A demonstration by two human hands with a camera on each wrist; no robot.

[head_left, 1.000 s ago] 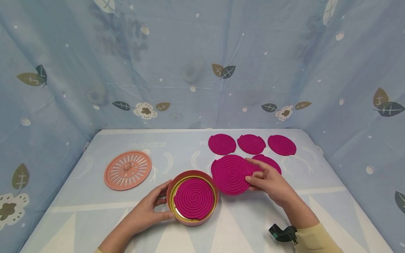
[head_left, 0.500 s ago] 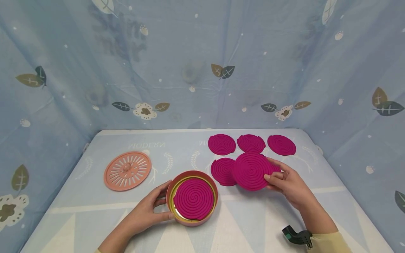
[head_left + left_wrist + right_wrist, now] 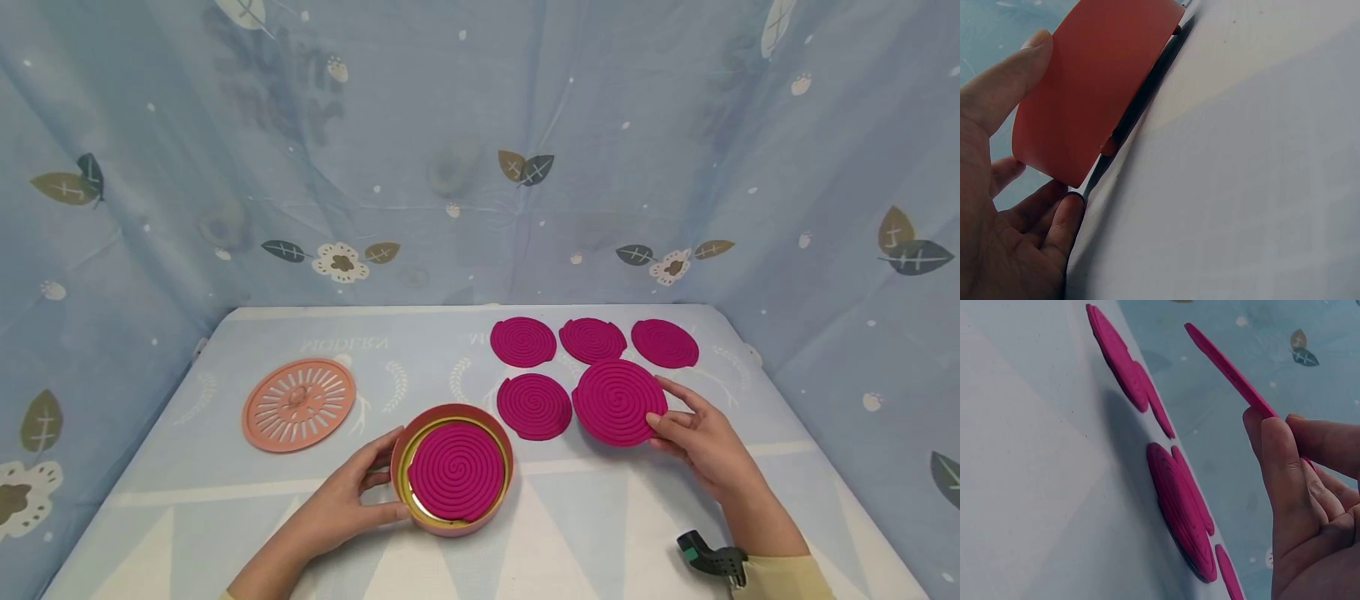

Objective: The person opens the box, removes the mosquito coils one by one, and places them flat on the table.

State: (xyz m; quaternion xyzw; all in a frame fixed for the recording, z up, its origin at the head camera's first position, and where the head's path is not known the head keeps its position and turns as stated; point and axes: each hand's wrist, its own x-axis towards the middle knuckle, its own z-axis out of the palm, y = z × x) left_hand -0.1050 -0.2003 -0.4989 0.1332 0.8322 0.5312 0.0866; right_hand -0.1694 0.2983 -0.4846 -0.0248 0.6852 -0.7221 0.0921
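My left hand (image 3: pixel 350 496) grips the side of a round coral mosquito coil box (image 3: pixel 402 443), thumb in front and fingers behind. A magenta mosquito coil (image 3: pixel 457 471) lies flat inside, over a gold-coloured lining. In the left wrist view the box's outer wall (image 3: pixel 1085 94) fills the space beside the thumb. My right hand (image 3: pixel 705 437) pinches another magenta coil (image 3: pixel 617 402) by its right edge. The right wrist view shows this held coil (image 3: pixel 1229 365) edge-on and raised off the table. Beneath it lies a coil (image 3: pixel 1182 512) that it hides in the head view.
Another coil (image 3: pixel 534 406) lies just right of the box. Behind it runs a row of three coils: left (image 3: pixel 523 342), middle (image 3: pixel 592 340) and right (image 3: pixel 664 343). A slotted coral lid (image 3: pixel 298 406) lies at the left. A patterned blue curtain (image 3: pixel 450 125) encloses the table (image 3: pixel 420 333).
My right hand has carried its coil rightward, uncovering the coil beside the box and covering the one to its right. The left hand keeps its grip on the box.
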